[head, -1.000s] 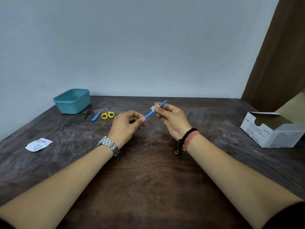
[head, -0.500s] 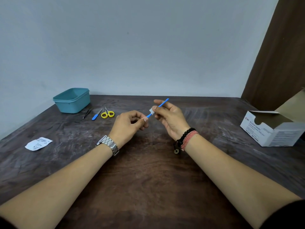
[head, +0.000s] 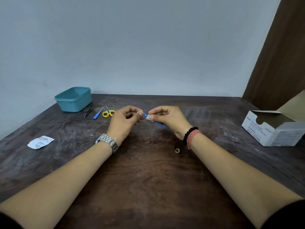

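Head view: above a dark wooden table [head: 148,171], a person's left hand [head: 125,120] pinches one end of a thin blue stick [head: 160,124], while the right hand [head: 168,117] pinches a white swab [head: 148,117] around its shaft. The stick slants down beneath the right palm. A teal tub [head: 74,100], tweezers [head: 89,111], scissors [head: 108,113] and a torn wrapper [head: 40,142] lie to the left; an opened swab box [head: 272,129] sits far right.

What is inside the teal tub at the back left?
Inside the teal tub only its bare far inner wall shows, nothing above the rim. The near wall covers its floor, so anything there is hidden.
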Demonstrator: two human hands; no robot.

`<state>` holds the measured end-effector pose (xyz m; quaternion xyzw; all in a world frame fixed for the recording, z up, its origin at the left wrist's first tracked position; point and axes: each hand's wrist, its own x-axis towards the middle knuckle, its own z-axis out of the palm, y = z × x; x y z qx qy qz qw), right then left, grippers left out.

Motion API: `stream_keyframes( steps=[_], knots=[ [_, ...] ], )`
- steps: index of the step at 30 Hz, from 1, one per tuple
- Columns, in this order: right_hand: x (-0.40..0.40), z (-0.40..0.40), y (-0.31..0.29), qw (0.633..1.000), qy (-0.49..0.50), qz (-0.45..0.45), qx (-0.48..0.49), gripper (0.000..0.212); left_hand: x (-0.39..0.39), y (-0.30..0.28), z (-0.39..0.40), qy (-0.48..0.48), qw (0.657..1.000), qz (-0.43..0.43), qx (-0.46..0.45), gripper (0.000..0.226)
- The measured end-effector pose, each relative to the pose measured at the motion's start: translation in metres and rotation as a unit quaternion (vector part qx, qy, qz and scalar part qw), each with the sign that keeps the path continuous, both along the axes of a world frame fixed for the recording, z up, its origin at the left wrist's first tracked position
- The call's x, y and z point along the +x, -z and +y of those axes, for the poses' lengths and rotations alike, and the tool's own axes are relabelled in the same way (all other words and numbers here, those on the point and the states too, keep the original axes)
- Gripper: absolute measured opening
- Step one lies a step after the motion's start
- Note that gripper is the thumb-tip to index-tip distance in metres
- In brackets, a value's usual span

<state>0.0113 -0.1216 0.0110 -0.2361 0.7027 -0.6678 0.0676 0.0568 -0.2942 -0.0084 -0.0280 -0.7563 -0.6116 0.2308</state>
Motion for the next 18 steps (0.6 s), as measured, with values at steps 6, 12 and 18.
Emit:
stream_keyframes(
  steps=[6,12,18],
  knots=[
    [0.004,-0.01,0.002,0.999,-0.032,0.016,0.034,0.026,0.0,-0.001,0.0,0.006,1.0,0.004,0.016,0.017],
    [0.003,-0.01,0.001,0.986,-0.002,-0.097,-0.135,0.02,0.003,0.004,0.011,0.045,0.996,-0.041,-0.07,0.044],
    [0.001,-0.01,0.003,0.984,0.014,-0.099,-0.148,0.02,0.004,0.004,0.014,0.055,0.995,-0.036,-0.081,0.043]
  ],
)
